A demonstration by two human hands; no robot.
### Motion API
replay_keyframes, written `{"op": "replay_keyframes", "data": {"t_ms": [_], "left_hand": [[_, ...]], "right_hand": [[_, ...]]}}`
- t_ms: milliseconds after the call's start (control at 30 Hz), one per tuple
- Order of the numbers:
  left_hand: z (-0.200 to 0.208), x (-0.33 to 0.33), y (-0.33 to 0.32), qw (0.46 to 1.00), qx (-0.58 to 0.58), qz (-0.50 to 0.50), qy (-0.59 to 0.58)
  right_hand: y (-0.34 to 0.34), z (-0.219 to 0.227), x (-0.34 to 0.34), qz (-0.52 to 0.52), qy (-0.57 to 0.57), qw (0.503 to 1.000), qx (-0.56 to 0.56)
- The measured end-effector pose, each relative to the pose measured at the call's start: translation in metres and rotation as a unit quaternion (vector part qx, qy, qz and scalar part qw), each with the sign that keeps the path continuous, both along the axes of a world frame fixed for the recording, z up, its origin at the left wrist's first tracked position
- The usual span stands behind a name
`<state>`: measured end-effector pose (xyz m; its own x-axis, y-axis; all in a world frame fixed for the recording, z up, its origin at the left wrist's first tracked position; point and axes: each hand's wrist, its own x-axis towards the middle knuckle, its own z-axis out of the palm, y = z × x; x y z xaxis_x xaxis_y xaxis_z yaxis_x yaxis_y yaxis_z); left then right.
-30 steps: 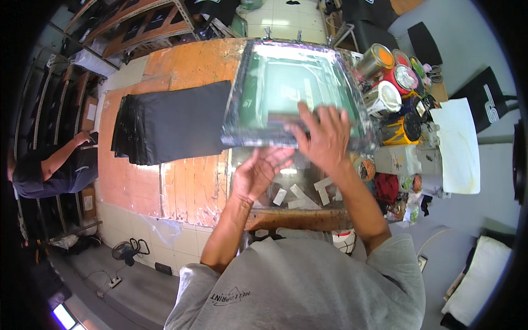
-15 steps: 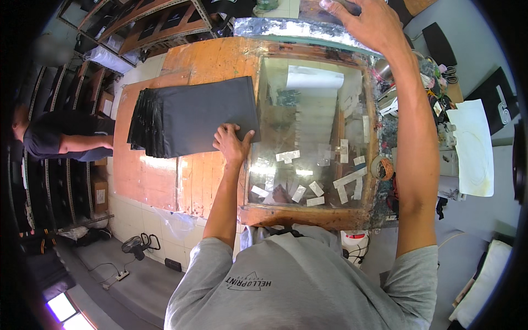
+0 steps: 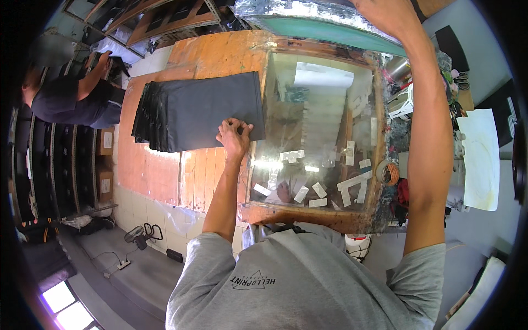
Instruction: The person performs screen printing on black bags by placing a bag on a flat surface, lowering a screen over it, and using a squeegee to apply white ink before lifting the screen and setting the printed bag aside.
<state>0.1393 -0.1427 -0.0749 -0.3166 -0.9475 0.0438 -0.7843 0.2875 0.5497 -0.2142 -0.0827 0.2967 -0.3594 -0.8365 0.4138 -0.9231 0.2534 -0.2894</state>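
A fanned stack of flat black plastic bags (image 3: pixel 206 110) lies on the wooden table left of the glass panel. At its near right corner, my left hand (image 3: pixel 235 137) is closed, thumb and fingertips drawn together on the top bag. My right hand (image 3: pixel 388 16) reaches far forward over the raised printing screen (image 3: pixel 319 27), whose green underside faces the glass. The top of the picture cuts off its fingers, so their grip is hidden.
The glass panel (image 3: pixel 308 126) bears several tape strips and a white sheet (image 3: pixel 323 75). A tape roll (image 3: pixel 388 172) sits at its right edge, near cluttered tools. Another person (image 3: pixel 71 104) stands left beside shelving. A fan (image 3: pixel 142 235) is on the floor.
My left fingers have drawn together at the bag's corner. The screen's green underside shows more, and my right hand has moved up and right, partly out of view. The other person has raised an arm.
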Motion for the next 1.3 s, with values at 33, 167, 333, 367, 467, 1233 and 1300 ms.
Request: {"op": "replay_keyframes", "data": {"t_ms": [33,167,333,367,467,1233,1300], "left_hand": [[0.001,0.000,-0.001,1.000,0.019,0.002,0.003],[-0.001,-0.001,0.009,0.998,-0.068,0.001,-0.017],[-0.015,0.009,-0.008,0.999,0.009,0.022,0.048],[-0.015,0.014,-0.016,0.992,0.069,0.020,0.099],[-0.004,0.025,-0.034,0.958,0.162,-0.006,0.236],[-0.020,-0.225,0.140,0.910,-0.066,-0.399,-0.089],[-0.019,-0.220,0.140,0.916,-0.050,-0.390,-0.080]], "right_hand": [[0.001,0.001,0.000,-0.006,-0.004,1.000,0.003],[0.004,0.002,0.002,0.005,-0.023,1.000,0.009],[0.009,0.000,0.004,0.009,-0.029,1.000,-0.005],[0.010,-0.001,0.004,0.013,-0.030,0.999,-0.007],[0.011,-0.001,0.003,0.009,-0.014,1.000,0.003],[-0.002,0.006,-0.029,0.105,-0.093,0.985,0.098],[0.002,0.007,-0.031,0.109,-0.091,0.985,0.093]]}}
